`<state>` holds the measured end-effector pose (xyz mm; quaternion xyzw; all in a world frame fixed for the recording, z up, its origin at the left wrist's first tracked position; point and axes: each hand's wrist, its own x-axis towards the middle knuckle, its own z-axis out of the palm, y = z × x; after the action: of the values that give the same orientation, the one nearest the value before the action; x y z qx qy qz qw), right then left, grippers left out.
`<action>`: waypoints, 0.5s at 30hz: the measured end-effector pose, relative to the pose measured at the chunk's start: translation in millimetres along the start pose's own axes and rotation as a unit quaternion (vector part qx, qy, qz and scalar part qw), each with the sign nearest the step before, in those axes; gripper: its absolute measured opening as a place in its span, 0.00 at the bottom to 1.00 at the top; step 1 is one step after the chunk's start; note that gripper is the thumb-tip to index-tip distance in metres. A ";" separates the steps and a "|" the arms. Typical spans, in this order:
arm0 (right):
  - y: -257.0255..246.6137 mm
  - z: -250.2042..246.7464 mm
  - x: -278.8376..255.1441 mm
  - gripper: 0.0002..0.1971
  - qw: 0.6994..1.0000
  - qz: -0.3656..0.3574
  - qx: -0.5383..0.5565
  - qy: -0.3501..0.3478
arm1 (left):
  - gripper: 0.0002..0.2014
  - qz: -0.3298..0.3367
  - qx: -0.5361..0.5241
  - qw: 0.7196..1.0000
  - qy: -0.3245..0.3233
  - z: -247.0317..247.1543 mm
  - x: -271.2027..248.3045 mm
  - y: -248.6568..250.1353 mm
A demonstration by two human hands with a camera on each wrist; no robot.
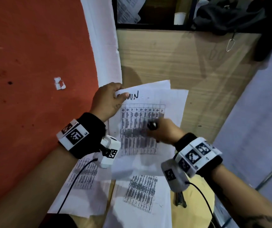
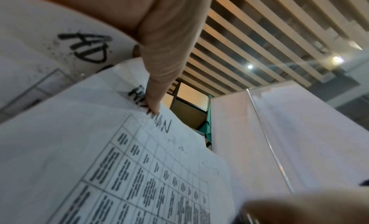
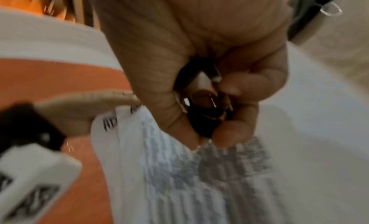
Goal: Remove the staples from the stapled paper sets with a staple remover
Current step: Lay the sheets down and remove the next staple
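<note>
A stapled paper set with a printed table and handwritten letters at its top lies raised over the wooden table. My left hand pinches its top left corner, thumb on the upper sheet. My right hand hovers over the middle of the page and grips a black and chrome staple remover, seen close between curled fingers as the staple remover. The staple itself is hidden under my left thumb.
More printed sheets lie toward me on the table, one under my left wrist. A dark metal tool lies beneath my right wrist. An orange wall stands at the left, a paper cup and a black bag at the back.
</note>
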<state>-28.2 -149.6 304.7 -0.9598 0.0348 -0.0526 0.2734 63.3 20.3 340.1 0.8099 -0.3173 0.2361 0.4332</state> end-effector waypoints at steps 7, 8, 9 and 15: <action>32.7 26.0 -4.6 0.13 0.991 0.086 -0.097 0.045 | 0.20 0.020 0.032 0.999 0.001 -7.5 -1.6 -6.3; 37.4 25.7 -1.7 0.12 0.990 0.094 -0.087 0.057 | 0.22 0.022 0.035 0.999 -0.007 -9.4 -0.6 -7.0; 41.6 24.3 0.6 0.08 0.990 0.102 -0.066 0.072 | 0.22 0.027 0.037 0.999 -0.014 -11.7 0.2 -6.7; 50.4 13.9 12.0 0.19 0.927 0.089 0.317 0.180 | 0.27 0.007 -0.062 0.995 -0.080 -23.2 3.8 -12.5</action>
<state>-16.5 -186.2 267.3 -0.7904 0.1506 -0.2078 0.5563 72.4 44.2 347.6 0.7953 -0.3706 0.1533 0.4545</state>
